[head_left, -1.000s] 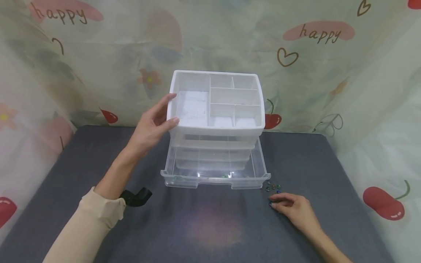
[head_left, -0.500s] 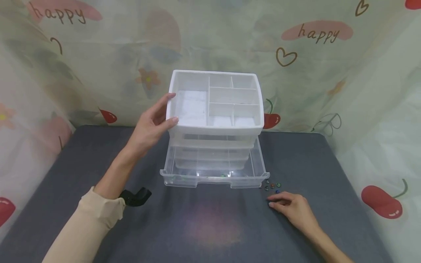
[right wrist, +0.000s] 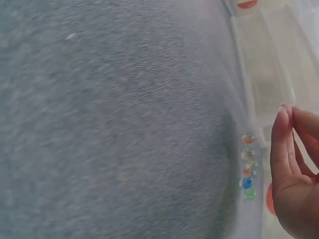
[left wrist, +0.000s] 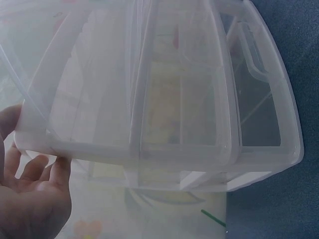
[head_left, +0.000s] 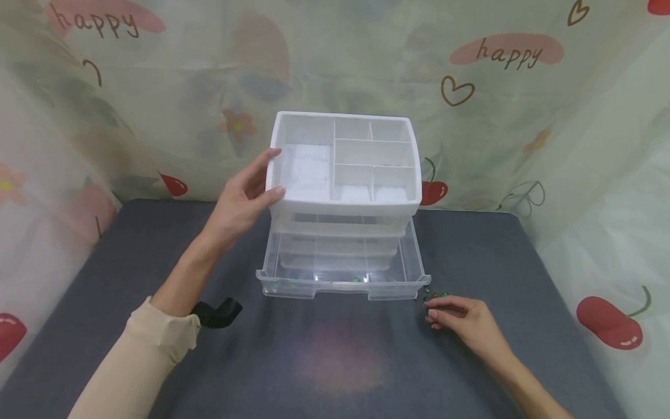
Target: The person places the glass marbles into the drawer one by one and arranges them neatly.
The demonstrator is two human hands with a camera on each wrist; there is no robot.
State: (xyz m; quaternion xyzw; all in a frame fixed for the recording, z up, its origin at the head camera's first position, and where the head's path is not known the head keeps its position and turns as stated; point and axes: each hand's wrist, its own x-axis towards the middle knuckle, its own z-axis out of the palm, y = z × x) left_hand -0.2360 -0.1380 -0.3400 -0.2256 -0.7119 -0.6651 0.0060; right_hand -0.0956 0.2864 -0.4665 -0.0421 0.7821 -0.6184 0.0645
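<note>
My left hand (head_left: 232, 203) grips the left rim of a white plastic drawer organizer (head_left: 342, 208), with the thumb over the edge. In the left wrist view its fingers curl against the frosted side of the organizer. The bottom clear drawer (head_left: 342, 287) is pulled out toward me, with a few small green pieces in it. My right hand (head_left: 473, 326) is just above the table, right of the drawer's front corner. Its thumb and fingertips meet in a pinch; the small glass marble between them is hidden. Several coloured glass marbles (right wrist: 247, 183) lie beside it on the table.
The organizer's top tray has several compartments. A black strap piece (head_left: 217, 314) sticks out by the left cuff. The dark grey table (head_left: 335, 349) ends at a patterned curtain (head_left: 356, 58) behind and at both sides.
My right hand has closed on a bluish marble at its fingertips and risen slightly, toward the drawer and the other marbles. My left hand and the organizer stay where they were.
</note>
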